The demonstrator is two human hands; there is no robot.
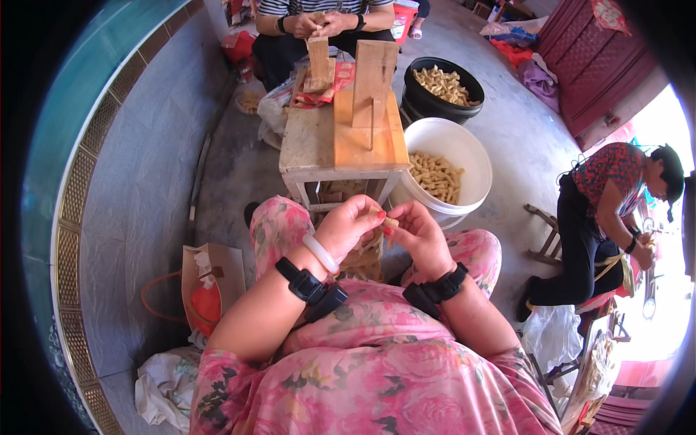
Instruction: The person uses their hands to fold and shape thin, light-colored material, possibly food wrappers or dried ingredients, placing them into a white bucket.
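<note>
Before my lap, both hands meet at a small pale-tan folded piece (389, 222), whose material I cannot tell. My left hand (350, 225) pinches its left end between thumb and finger. On its right side, my right hand (418, 234) grips it with the fingertips. Beyond the hands stands a small wooden table (307, 147) bearing an orange-brown board (348, 152) with an upright wooden block (375, 81). A white bucket (478, 163) to its right holds many twisted tan pieces (437, 176). More tan strips (361, 263) lie below my hands, partly hidden.
A black bucket (410, 106) of similar pieces stands behind the white one. Across the table sits a person in a striped shirt (326, 6), hands on a small piece. At right another person (592, 217) bends over. A paper bag (231, 266) stands by the left wall.
</note>
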